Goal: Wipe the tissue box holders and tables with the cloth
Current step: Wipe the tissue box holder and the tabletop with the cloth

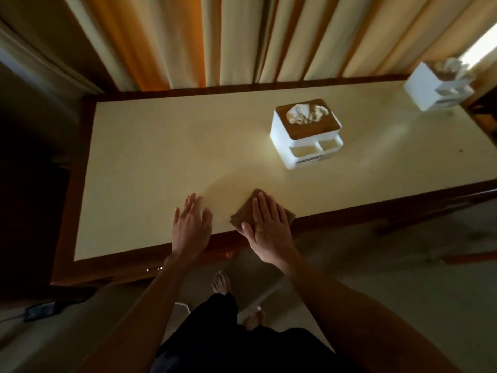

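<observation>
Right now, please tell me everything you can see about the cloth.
The cloth is dark brown and looks soft, folded into a flat square. It lies on the cream table near the front edge. The right hand presses flat on it with straight fingers, covering most of it. The left hand rests beside it, apart.

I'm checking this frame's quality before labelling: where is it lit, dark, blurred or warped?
Head view: daylight enters at the upper right behind the far holder, which is blurred; the near holder is sharper, with a soft sheen on the table beside it; the left edge is nearly black; the wide lens bends the table edges; both hands, left and right, are dim.
</observation>
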### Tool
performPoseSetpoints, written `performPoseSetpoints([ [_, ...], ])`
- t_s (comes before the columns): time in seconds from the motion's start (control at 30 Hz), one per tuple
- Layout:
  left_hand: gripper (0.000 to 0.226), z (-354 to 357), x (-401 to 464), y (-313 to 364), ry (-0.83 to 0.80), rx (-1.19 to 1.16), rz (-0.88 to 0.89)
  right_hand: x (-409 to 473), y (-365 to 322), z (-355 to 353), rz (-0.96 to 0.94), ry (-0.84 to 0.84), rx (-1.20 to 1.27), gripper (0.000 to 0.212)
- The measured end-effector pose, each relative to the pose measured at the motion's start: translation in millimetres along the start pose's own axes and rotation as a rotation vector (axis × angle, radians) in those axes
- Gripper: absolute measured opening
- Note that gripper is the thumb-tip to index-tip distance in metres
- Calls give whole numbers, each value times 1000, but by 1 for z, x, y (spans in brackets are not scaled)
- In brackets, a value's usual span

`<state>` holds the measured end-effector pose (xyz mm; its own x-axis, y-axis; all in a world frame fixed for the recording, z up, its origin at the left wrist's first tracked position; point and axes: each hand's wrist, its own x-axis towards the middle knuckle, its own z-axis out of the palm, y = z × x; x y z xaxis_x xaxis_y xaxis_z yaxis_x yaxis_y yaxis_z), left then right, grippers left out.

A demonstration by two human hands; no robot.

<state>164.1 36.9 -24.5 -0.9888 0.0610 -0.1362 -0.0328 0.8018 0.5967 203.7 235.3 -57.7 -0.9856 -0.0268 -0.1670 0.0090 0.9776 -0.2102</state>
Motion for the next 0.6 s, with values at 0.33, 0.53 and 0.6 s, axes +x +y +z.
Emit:
performPoseSetpoints([
  [0.33, 44, 21, 67, 54, -142, 4, 306, 29, 75, -24, 302, 116, 11, 78],
  [0.53, 16, 34, 91, 93, -199, -154, 277, 41, 112, -31, 476, 168, 49, 79],
  [0.6, 13, 40, 101, 104, -244, -204, 226, 49, 122, -34, 515, 159, 104, 80],
])
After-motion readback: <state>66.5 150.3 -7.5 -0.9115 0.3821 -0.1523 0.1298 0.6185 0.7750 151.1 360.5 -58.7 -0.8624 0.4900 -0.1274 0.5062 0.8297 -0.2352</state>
